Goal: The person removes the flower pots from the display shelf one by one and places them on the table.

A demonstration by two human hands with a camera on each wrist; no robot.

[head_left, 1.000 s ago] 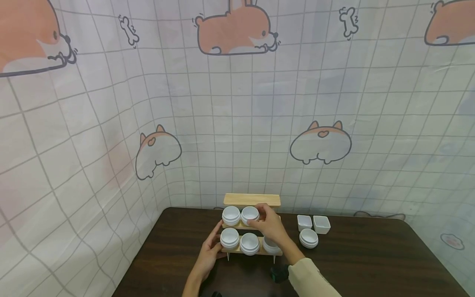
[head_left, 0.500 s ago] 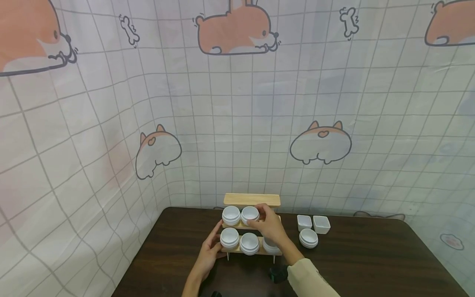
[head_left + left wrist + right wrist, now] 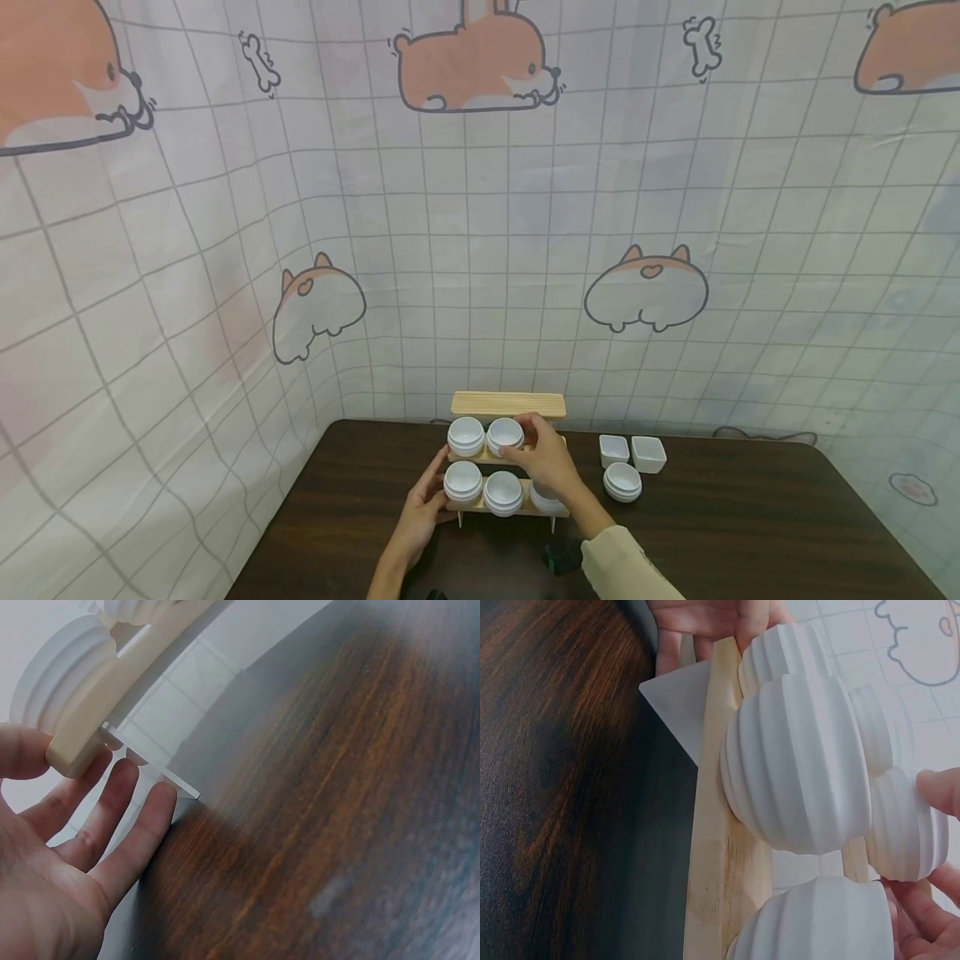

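Observation:
A tiered wooden display rack [image 3: 510,405] stands on the dark table, with white ribbed bowls on its lower and middle boards. My left hand [image 3: 417,510] grips the left end of the lower board [image 3: 112,694], thumb above and fingers below, beside a clear support panel [image 3: 154,761]. My right hand [image 3: 551,462] pinches the right-hand one of two bowls [image 3: 506,433] on the middle board; fingers and thumb touch its side in the right wrist view. Three bowls stand on the lower board, among them a middle bowl [image 3: 503,492]. My right forearm partly covers the rightmost one [image 3: 543,498].
Right of the rack, two square white dishes [image 3: 613,450] and one round ribbed bowl [image 3: 622,482] stand on the wooden table [image 3: 750,525]. A small black object [image 3: 562,554] lies near my right sleeve. A patterned cloth [image 3: 487,317] hangs behind the table.

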